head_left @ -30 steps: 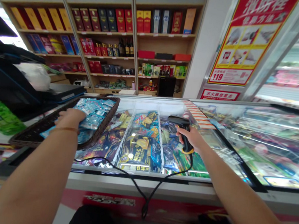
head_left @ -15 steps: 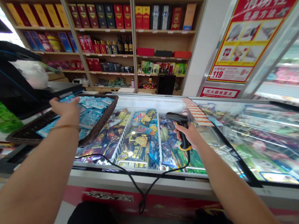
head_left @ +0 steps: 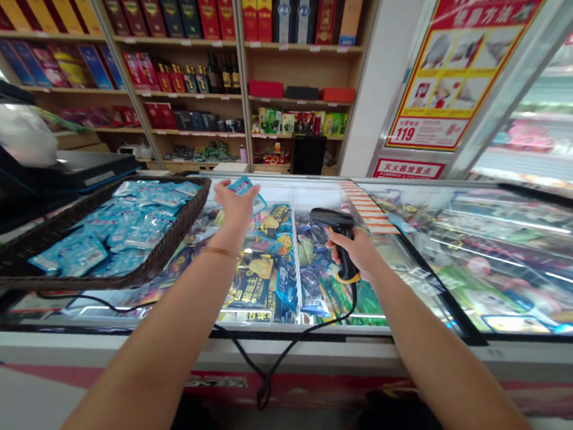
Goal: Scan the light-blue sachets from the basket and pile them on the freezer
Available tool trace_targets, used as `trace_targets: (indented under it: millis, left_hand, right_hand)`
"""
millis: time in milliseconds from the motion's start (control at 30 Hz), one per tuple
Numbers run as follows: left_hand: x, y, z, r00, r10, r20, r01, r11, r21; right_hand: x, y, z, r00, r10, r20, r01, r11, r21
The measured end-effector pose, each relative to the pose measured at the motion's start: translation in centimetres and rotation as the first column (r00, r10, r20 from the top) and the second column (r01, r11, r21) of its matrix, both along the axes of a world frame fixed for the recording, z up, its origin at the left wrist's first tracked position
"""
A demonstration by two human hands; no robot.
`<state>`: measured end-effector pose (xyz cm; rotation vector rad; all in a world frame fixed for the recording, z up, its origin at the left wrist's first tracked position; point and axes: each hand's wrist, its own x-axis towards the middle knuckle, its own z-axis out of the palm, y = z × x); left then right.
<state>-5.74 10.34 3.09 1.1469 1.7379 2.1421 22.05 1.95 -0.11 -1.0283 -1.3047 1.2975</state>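
Observation:
My left hand [head_left: 236, 205] is closed on a small blue packet [head_left: 259, 202], held up over the chest freezer just right of the basket. My right hand [head_left: 351, 251] grips the handle of a black barcode scanner [head_left: 337, 236] with yellow trim at its base. The scanner's head points left, toward the packet but apart from it. Its black cable [head_left: 300, 337] hangs down in a loop across the freezer's front edge. A dark brown woven basket [head_left: 184, 233] at the left holds several more blue packets [head_left: 136, 218].
Under the freezer's glass [head_left: 439, 242], wire dividers separate colourful bags [head_left: 261, 273]. Orange-and-white striped labels [head_left: 367, 205] run along the glass at centre right. Shelves [head_left: 186, 99] with boxes and bottles stand behind. A red fire-safety poster [head_left: 444, 75] hangs on the wall.
My left hand has moved right, out of the basket, with a blue packet in its fingers. My right hand keeps the scanner over the freezer. The view has shifted slightly.

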Motion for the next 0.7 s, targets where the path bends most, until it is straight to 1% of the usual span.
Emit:
trace_targets:
  millis: [33,67,133,200,267,300,367,400,433,533,567,633,700]
  left_hand:
    - [1.6,0.0,-1.2,0.999,-0.034,-0.007,0.034,0.998,-0.045]
    - [2.8,0.1,-2.4,0.996,-0.083,-0.016,0.082,0.995,-0.054]
    - [4.2,0.1,-4.4,0.981,-0.193,-0.036,0.19,0.98,-0.062]
    - [4.6,0.3,-6.0,0.953,-0.299,-0.04,0.296,0.952,-0.077]
    - [4.4,0.4,-7.1,0.922,-0.387,-0.015,0.382,0.915,-0.132]
    - [4.2,0.5,-7.5,0.901,-0.433,0.006,0.428,0.887,-0.172]
    - [3.8,0.5,-7.9,0.858,-0.512,0.044,0.506,0.827,-0.246]
    - [3.6,0.5,-7.9,0.848,-0.527,0.046,0.519,0.812,-0.268]
    - [3.4,0.5,-7.9,0.852,-0.522,0.035,0.51,0.814,-0.277]
    - [3.3,0.3,-7.5,0.898,-0.44,-0.015,0.424,0.874,-0.238]
    - [3.4,0.2,-7.3,0.9,-0.435,0.001,0.425,0.878,-0.22]
    - [3.6,-0.1,-6.8,0.879,-0.465,0.103,0.476,0.86,-0.184]
    - [3.9,-0.5,-6.3,0.834,-0.498,0.237,0.536,0.833,-0.136]
  right_hand:
    - [0.0,0.1,-0.1,1.0,-0.001,-0.001,0.001,1.0,0.001]
    - [0.0,0.1,-0.1,1.0,-0.003,-0.002,0.003,1.0,0.005]
    - [0.1,0.2,-0.3,1.0,-0.004,-0.003,0.004,1.0,0.009]
    - [0.0,0.3,-0.4,1.0,-0.002,0.004,0.002,1.0,0.005]
    - [0.0,0.3,-0.4,1.0,0.002,0.018,-0.002,1.0,-0.002]
    - [0.0,0.2,-0.3,1.0,0.004,0.024,-0.004,1.0,-0.006]
    - [-0.1,0.1,-0.2,1.0,0.005,0.031,-0.004,1.0,-0.015]
    - [-0.2,0.0,-0.1,0.999,0.003,0.035,-0.003,1.0,-0.018]
    - [-0.2,-0.2,0.1,0.999,0.0,0.043,0.0,1.0,-0.021]
    - [-0.4,-0.8,0.6,0.996,-0.004,0.087,0.005,1.0,-0.017]
    - [-0.4,-1.0,0.8,0.995,-0.003,0.1,0.004,1.0,-0.013]
    - [-0.6,-1.3,1.0,0.993,0.002,0.118,-0.001,1.0,-0.008]
    - [-0.6,-1.6,1.1,0.991,0.004,0.134,-0.003,1.0,-0.005]
